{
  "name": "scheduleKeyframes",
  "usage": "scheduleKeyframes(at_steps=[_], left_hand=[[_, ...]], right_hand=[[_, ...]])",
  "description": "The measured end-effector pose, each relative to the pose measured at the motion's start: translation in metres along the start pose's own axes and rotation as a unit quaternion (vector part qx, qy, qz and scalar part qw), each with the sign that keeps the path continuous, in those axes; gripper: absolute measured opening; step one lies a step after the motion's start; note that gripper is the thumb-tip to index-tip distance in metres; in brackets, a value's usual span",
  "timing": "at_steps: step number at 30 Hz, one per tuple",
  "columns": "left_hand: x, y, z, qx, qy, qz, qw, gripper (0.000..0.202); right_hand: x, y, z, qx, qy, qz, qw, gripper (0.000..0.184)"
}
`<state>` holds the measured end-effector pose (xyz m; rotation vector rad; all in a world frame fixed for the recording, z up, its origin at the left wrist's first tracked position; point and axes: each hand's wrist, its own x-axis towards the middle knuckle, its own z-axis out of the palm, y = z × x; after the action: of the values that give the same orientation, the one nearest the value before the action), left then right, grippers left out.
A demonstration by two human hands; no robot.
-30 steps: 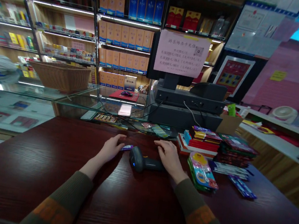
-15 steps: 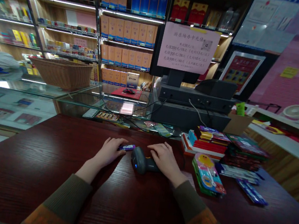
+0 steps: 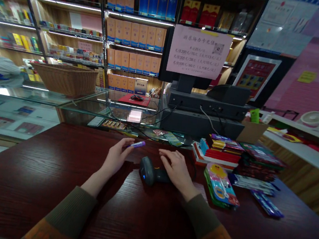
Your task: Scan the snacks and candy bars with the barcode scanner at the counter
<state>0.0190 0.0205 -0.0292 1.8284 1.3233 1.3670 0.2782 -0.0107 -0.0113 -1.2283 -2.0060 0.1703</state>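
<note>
1. The left hand (image 3: 117, 155) pinches a small purple-and-white packet (image 3: 137, 144) at its fingertips, holding it tilted over the far part of the dark wooden counter (image 3: 31, 180).
2. The right hand (image 3: 177, 171) is open, with its fingers loosely spread and curved downward. It sits just beside the grip of a black barcode scanner (image 3: 149, 171), though I cannot tell whether they touch.
3. The scanner lies on its side on the counter between the two hands, its head toward the left hand and a small blue light showing.
4. To the right of the right hand lies a bright pink-and-blue packet with a yellow cartoon face (image 3: 221, 188). Behind it are stacks of colourful boxes (image 3: 221, 150) and flat packets (image 3: 261, 164).
5. Beyond the counter stand a glass display case (image 3: 84, 104), a wicker basket (image 3: 65, 79), a checkout monitor with a pink notice (image 3: 198, 52), and shelves of orange boxes (image 3: 135, 34).
</note>
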Motion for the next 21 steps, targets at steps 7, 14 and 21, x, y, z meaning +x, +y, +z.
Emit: scheduleKeyframes(at_steps=[7,14,21], left_hand=[[-0.007,0.020,0.013,0.028,0.003,0.097,0.995,0.036],[-0.006,0.020,0.020,0.049,0.005,0.197,0.979,0.037],[-0.008,0.020,0.023,0.035,0.002,0.185,0.982,0.037]], right_hand=[[0.009,-0.013,0.003,0.043,0.040,0.007,0.998,0.032],[0.015,-0.013,0.010,0.026,0.046,-0.013,0.999,0.033],[0.013,-0.014,0.008,0.066,0.071,-0.001,0.995,0.021]])
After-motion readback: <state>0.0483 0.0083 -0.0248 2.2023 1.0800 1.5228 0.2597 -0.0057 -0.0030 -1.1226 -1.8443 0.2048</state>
